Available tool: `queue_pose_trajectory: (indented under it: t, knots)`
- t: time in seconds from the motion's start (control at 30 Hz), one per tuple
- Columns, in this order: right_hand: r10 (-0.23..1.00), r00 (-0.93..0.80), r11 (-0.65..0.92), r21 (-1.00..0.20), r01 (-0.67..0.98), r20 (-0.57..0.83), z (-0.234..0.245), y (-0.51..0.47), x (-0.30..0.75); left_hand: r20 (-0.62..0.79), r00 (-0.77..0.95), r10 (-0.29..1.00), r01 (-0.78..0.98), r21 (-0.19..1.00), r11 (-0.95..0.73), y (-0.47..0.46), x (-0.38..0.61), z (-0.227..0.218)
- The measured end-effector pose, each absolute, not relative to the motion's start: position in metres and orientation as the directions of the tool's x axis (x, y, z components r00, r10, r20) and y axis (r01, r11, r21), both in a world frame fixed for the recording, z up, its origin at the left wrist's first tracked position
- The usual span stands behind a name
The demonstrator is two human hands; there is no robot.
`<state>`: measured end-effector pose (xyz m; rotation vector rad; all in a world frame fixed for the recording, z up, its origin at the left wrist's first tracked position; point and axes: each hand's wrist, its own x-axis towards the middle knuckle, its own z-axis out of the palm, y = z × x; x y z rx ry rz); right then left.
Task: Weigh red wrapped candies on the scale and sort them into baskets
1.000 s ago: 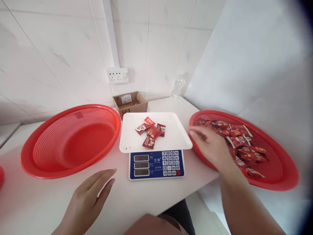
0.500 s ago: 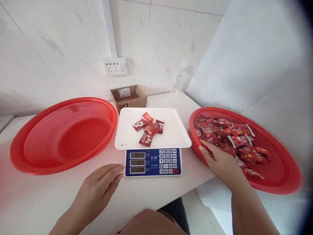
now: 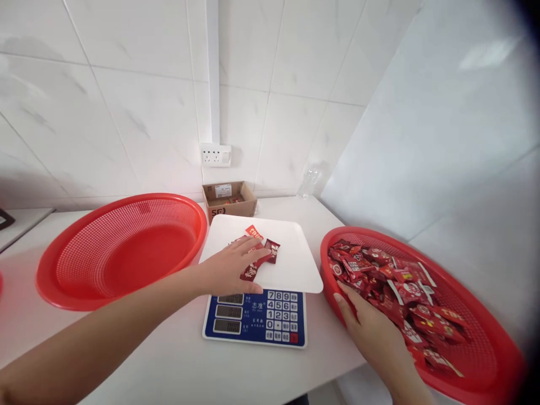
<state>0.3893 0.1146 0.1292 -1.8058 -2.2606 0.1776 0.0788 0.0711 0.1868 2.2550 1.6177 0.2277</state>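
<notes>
Several red packets (image 3: pixel 272 252) lie on the white tray (image 3: pixel 296 264) of the scale (image 3: pixel 255 318), beneath the left hand (image 3: pixel 232 269), its fingers spread wide and thumb apart, reaching across them; whether it touches any is unclear. Half open, the right hand (image 3: pixel 373 332) hangs over the near rim of the filled red basket (image 3: pixel 483 357), its grip undeterminable.

Packets (image 3: pixel 358 264): thin wrapping film, which looks glossy and somewhat crinkled.
Scale tray (image 3: pixel 297 267): white plastic, smooth, with a soft shine.
Scale panel (image 3: pixel 253 333): flat and smooth, seemingly plastic.
Left basket (image 3: pixel 143 259): red plastic, smooth rim, perforated wall.
Right basket (image 3: pixel 485 351): the same kind of plastic.
Box (image 3: pixel 240 210): matt brown cardboard.
Bottle (image 3: pixel 310 181): clear plastic.
Wall (image 3: pixel 169 112): smooth tiles, slightly glossy.
Table (image 3: pixel 169 360): smooth white surface.
</notes>
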Motion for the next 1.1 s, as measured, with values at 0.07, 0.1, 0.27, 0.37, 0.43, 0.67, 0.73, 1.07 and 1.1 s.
queue_pose_trajectory:
  t: [0.07,0.1,0.27,0.37,0.43,0.67,0.73,1.07,1.1]
  knots:
    - [0.975,-0.202,0.219,-0.241,0.945,0.094,0.13,0.114,0.389,-0.116,0.363,0.925,0.886,0.351,-0.304,0.093,0.077,0.183]
    - [0.975,-0.203,0.219,-0.236,0.947,0.089,0.13,0.113,0.388,-0.122,0.375,0.919,0.885,0.34,-0.316,0.101,0.076,0.181]
    - [0.97,-0.212,0.233,-0.204,0.951,0.12,0.132,0.111,0.386,-0.06,0.396,0.916,0.888,0.278,-0.366,0.111,0.078,0.17]
    - [0.966,-0.219,0.243,-0.202,0.949,0.136,0.132,0.111,0.386,-0.015,0.371,0.929,0.896,0.268,-0.353,0.107,0.082,0.167]
    - [0.963,-0.23,0.255,-0.201,0.946,0.141,0.131,0.111,0.386,-0.001,0.337,0.942,0.903,0.285,-0.322,0.106,0.084,0.166]
    - [0.962,-0.23,0.255,-0.186,0.949,0.145,0.131,0.11,0.384,0.056,0.162,0.985,0.878,0.447,-0.17,0.108,0.081,0.162]
    - [0.961,-0.237,0.261,-0.186,0.947,0.142,0.132,0.11,0.384,0.079,0.123,0.989,0.861,0.487,-0.146,0.108,0.076,0.161]
    - [0.954,-0.253,0.279,-0.173,0.944,0.159,0.128,0.112,0.386,0.357,-0.148,0.922,0.912,0.409,-0.012,0.078,-0.005,0.2]
    - [0.947,-0.269,0.298,-0.167,0.94,0.176,0.128,0.112,0.386,0.396,-0.175,0.902,0.923,0.385,0.01,0.072,-0.017,0.203]
